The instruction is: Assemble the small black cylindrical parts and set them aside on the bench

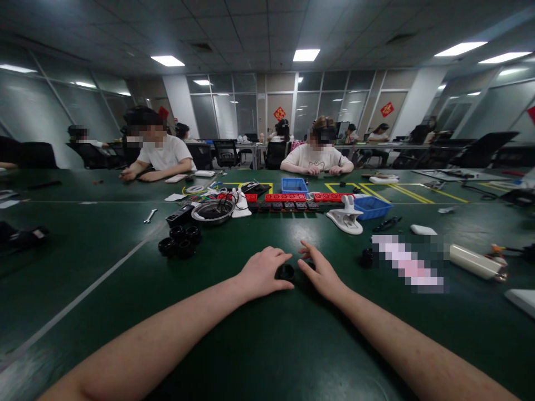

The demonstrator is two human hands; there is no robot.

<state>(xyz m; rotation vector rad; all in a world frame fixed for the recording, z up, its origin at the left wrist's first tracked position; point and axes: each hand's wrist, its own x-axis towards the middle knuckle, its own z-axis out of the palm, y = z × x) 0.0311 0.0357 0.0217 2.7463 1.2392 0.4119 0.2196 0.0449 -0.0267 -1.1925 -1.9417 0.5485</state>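
Near the middle of the green table, my left hand (265,270) curves round a small black cup-shaped part (286,272), its thumb on the near side and its fingers on the far side. The part's round opening faces up. Just to the right, my right hand (321,270) has its fingers spread apart. Beneath them a dark piece shows a little, too hidden to make out. Several similar black round parts (179,241) stand clustered to the left, and one more black part (367,257) lies beyond my right hand.
Across the table's middle run red socket strips (286,197), a metal bowl (213,211), white clip bases (346,216) and blue bins (373,208). A wrench (150,216) lies left; a cream cylinder (476,262) lies right. Two people (320,156) sit opposite.
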